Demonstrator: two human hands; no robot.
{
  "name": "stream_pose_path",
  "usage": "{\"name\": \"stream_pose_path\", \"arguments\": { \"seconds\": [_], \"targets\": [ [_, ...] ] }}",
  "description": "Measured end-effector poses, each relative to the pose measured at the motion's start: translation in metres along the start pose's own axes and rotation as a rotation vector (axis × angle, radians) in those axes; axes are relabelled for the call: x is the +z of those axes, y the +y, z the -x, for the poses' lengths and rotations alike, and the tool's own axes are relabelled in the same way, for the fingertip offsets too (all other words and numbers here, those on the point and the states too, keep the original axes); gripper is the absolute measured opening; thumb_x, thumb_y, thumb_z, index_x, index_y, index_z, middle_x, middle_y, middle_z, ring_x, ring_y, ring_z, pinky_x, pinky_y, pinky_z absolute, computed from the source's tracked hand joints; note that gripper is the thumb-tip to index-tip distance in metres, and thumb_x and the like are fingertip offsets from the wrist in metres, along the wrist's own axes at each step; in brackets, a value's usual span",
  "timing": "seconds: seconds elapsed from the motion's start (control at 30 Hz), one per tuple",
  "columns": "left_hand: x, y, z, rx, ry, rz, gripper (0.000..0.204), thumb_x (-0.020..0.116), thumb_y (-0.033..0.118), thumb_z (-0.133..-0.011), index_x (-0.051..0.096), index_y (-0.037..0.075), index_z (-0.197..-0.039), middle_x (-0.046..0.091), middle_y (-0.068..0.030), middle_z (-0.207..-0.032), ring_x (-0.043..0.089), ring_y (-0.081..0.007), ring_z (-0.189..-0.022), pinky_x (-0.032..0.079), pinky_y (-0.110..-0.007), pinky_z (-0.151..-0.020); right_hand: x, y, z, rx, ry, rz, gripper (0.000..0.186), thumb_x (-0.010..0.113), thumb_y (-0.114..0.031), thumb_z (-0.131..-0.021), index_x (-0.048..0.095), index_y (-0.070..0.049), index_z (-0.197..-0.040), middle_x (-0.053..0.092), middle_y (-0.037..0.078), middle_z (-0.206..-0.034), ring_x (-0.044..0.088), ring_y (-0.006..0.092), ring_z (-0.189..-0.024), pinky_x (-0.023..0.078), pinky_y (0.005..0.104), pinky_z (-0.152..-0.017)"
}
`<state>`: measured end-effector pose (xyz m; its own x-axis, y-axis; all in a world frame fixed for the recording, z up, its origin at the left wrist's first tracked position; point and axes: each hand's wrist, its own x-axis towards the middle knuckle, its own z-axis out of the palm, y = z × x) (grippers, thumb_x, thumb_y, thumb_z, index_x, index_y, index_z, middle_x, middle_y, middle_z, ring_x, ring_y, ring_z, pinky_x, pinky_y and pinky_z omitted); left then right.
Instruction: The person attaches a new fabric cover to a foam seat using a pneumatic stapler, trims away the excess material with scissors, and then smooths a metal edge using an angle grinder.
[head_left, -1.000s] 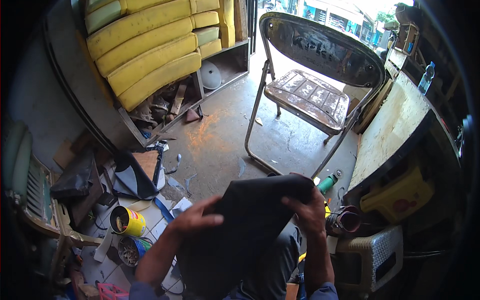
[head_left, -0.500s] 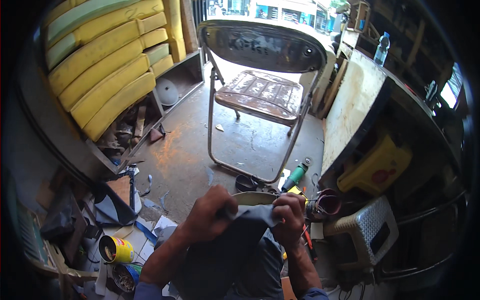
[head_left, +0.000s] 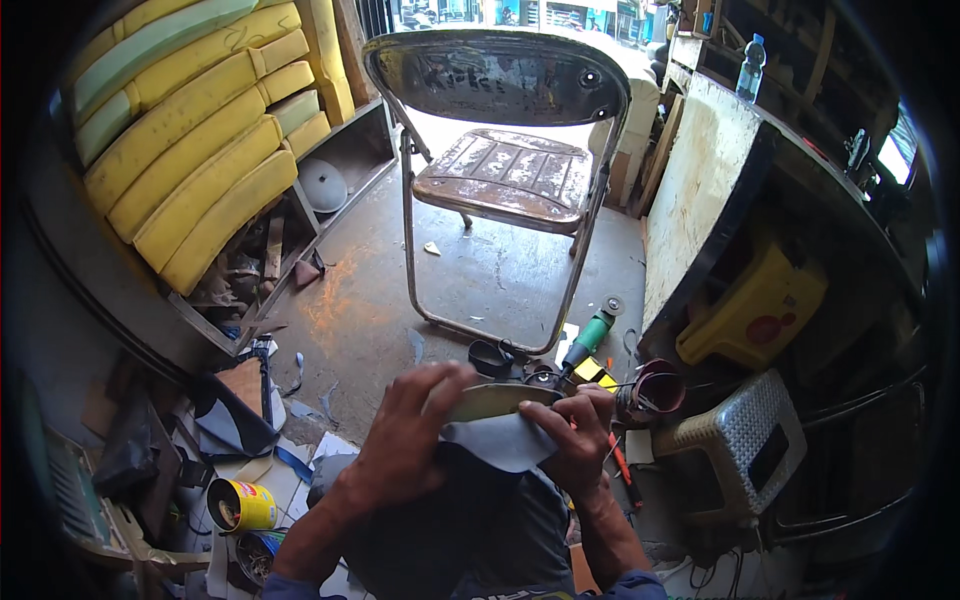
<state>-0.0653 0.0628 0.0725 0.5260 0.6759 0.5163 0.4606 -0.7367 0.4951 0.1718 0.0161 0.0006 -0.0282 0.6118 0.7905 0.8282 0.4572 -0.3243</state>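
A curved, olive-beige panel (head_left: 505, 400) rests above my lap, its kind unclear. A grey, vinyl-like sheet (head_left: 500, 443) lies along its near side, with its lower edge hanging loose. At the panel's left end is my left hand (head_left: 405, 435), fingers stretched out and slightly blurred. My right hand (head_left: 580, 435) grips the sheet's right end against the panel, thumb pressed flat on top. The right fingers' undersides are hidden.
A worn folding chair (head_left: 500, 180) stands ahead. A green angle grinder (head_left: 592, 335) lies beyond my right hand, near a reddish pot (head_left: 658, 388) and a plastic stool (head_left: 735, 445). Yellow tin (head_left: 243, 505) and scraps sit at left; yellow foam strips (head_left: 190, 170) are stacked behind.
The grey sheet has been folded down toward me, exposing more of the panel. My left fingers have loosened from a fist and stretched out. The right thumb now presses on the sheet.
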Motion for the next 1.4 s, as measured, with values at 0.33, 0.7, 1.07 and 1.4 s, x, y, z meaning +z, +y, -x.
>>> {"name": "stream_pose_path", "arguments": {
  "seconds": [0.33,0.7,1.07,1.4],
  "targets": [
    [0.035,-0.001,-0.002,-0.026,0.182,-0.295,0.043,0.075,0.01,-0.075,0.074,0.007,-0.118,0.067,-0.0094,-0.099,0.066,-0.0261,-0.094,0.047,-0.043,-0.089,0.031,-0.028,-0.02,0.072,0.097,0.015,0.037,0.077,-0.011,-0.078,0.075,-0.007,-0.115,0.07,0.009,-0.105,0.068,0.0282,-0.102,0.051,0.046,-0.095],
    [0.043,-0.004,-0.006,-0.031,0.224,-0.372,0.021,0.08,0.02,-0.074,0.072,0.009,-0.09,0.057,-0.006,-0.078,0.059,-0.0259,-0.075,0.042,-0.042,-0.082,0.039,-0.025,-0.019,0.164,0.115,-0.015,0.033,0.074,-0.005,-0.078,0.071,-0.005,-0.11,0.069,0.012,-0.092,0.069,0.0313,-0.085,0.055,0.0434,-0.077],
    [0.041,-0.004,-0.01,-0.099,0.223,-0.347,0.018,0.077,0.02,-0.074,0.072,0.007,-0.087,0.061,-0.008,-0.079,0.06,-0.0285,-0.074,0.042,-0.043,-0.083,0.041,-0.028,-0.025,0.273,0.107,-0.048,0.035,0.069,-0.002,-0.079,0.069,-0.003,-0.113,0.066,0.015,-0.084,0.068,0.0352,-0.079,0.055,0.044,-0.072],
    [0.04,-0.013,-0.012,-0.292,0.194,-0.164,0.02,0.079,0.025,-0.079,0.076,0.006,-0.085,0.065,-0.0125,-0.078,0.062,-0.0336,-0.074,0.046,-0.045,-0.079,0.041,-0.029,-0.044,0.473,0.046,-0.247,0.021,0.074,-0.018,-0.093,0.074,0.001,-0.102,0.073,0.018,-0.091,0.073,0.0359,-0.084,0.056,0.0404,-0.074]
  ]
}}
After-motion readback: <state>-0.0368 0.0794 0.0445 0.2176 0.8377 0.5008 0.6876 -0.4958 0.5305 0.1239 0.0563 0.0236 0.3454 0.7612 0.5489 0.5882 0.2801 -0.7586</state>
